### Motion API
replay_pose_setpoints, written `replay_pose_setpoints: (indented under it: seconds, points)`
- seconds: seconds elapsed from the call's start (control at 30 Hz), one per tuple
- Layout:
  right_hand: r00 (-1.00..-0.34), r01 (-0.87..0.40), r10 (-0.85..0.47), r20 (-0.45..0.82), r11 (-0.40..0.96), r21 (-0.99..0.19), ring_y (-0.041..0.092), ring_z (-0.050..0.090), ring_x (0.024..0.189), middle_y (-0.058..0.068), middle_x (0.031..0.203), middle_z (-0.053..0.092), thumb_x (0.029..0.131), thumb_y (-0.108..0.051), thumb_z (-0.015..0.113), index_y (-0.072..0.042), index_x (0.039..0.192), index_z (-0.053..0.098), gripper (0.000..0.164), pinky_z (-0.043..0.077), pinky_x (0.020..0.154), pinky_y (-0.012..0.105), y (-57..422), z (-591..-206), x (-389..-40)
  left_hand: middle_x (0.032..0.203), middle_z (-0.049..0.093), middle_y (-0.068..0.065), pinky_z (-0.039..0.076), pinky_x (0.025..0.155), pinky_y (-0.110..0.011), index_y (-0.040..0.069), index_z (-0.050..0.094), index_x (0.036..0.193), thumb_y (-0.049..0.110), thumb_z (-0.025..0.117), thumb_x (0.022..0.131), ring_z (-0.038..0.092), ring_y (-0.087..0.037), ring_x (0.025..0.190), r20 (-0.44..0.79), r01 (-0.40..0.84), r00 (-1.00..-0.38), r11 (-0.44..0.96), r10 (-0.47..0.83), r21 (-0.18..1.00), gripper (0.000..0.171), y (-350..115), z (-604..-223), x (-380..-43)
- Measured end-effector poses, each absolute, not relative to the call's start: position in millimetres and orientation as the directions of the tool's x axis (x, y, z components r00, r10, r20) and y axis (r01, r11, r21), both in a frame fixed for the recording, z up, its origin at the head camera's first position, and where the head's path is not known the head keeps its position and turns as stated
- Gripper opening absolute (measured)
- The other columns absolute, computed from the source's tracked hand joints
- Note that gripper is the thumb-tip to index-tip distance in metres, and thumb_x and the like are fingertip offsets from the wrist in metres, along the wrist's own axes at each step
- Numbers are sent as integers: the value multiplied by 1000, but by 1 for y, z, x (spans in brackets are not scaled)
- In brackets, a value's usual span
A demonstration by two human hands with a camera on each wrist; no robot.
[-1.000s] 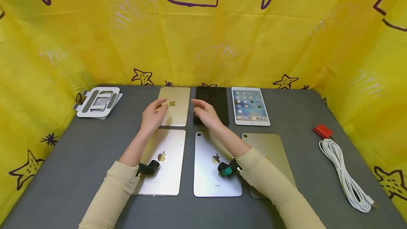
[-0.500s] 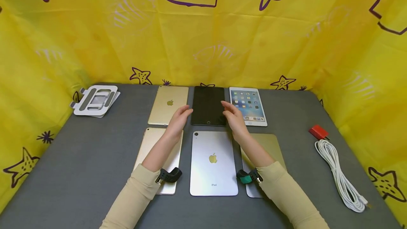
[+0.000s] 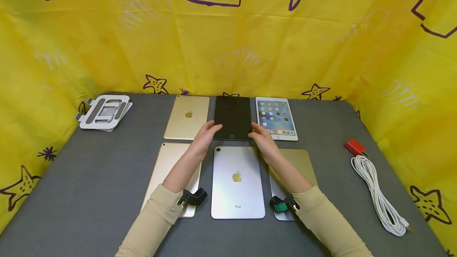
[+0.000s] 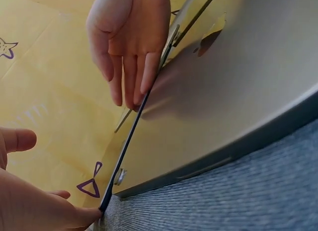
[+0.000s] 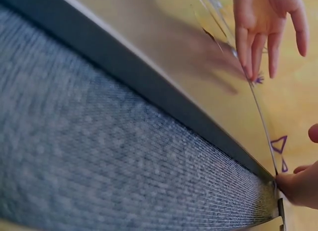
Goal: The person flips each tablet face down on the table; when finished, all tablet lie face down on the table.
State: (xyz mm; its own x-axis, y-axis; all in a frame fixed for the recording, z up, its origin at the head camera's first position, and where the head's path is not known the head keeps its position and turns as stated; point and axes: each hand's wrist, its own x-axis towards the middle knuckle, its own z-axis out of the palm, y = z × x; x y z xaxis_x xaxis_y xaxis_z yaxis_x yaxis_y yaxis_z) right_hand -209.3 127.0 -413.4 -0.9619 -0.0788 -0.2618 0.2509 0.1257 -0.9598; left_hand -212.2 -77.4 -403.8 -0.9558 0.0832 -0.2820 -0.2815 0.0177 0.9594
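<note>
A black tablet (image 3: 233, 112) lies face up in the middle of the back row, its round home button toward me. My left hand (image 3: 203, 139) is at its left edge, and my right hand (image 3: 263, 140) is at its right edge near the front corner. Fingers of both hands are extended, with fingertips right at the edges. In the left wrist view the left hand (image 4: 39, 203) has a fingertip at the tablet's thin edge. The right wrist view shows the right hand (image 5: 300, 186) likewise. A silver iPad (image 3: 237, 193) lies back up just in front.
Gold tablet (image 3: 187, 116) at back left; white tablet (image 3: 276, 116) with lit screen at back right. In front are another light gold tablet (image 3: 171, 165) and a gold tablet (image 3: 294, 162), partly under my forearms. White folding stand (image 3: 105, 112), red charger (image 3: 355, 147) and coiled white cable (image 3: 378, 197) lie farther out.
Both hands have moved right from the gold tablet at back left to the black tablet. Over the last half second they have come slightly nearer me, to its sides. The tablets remain in place.
</note>
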Motion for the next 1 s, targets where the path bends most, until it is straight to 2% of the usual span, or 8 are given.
replay_pose_setpoints:
  seconds: [0.27,0.4,0.67,0.77,0.87,1.0]
  points:
    - [-959,243,-108,-261,161,-957,32,18,146,21,158,21,96,-7,51,1,153,23,64,17,117,46,125,-414,-209,159,18,-17,17,118,-39,-4,21,151,19,52,99,16,-32,145,-341,-355,-935,-198,101,914,65,-84,-399,-219]
    - [-958,239,-114,-263,190,-952,30,17,146,20,158,21,96,-8,52,0,153,22,65,19,117,46,124,-413,-208,157,18,-20,17,117,-39,-6,20,150,18,51,99,17,-32,143,-369,-386,-923,-248,113,889,65,-86,-396,-222]
    - [-956,234,-110,-271,267,-935,33,22,144,23,155,25,97,-11,51,0,152,26,62,23,115,48,126,-413,-209,142,35,-24,29,112,-37,-15,30,142,10,43,101,36,-27,121,-348,-359,-933,-229,91,905,50,-85,-400,-227]
    - [-954,231,-126,-273,277,-933,35,25,142,24,154,28,97,-11,50,0,152,27,60,24,114,49,124,-412,-208,147,34,-25,28,113,-38,-15,29,144,7,42,102,39,-29,129,-302,-313,-950,-187,83,931,49,-85,-402,-227]
    - [-952,231,-136,-275,270,-935,35,29,141,23,152,32,97,-11,50,0,151,30,58,24,114,50,122,-412,-209,153,32,-23,29,113,-40,-10,31,147,6,44,102,36,-29,136,-248,-252,-968,-132,48,959,50,-86,-401,-224]
    - [-955,219,-143,-258,245,-945,33,30,140,21,152,35,97,-10,49,2,148,34,54,23,115,48,116,-414,-210,150,39,-17,35,110,-40,-3,40,146,7,47,101,42,-27,133,-198,-195,-980,-109,-11,975,46,-87,-397,-220]
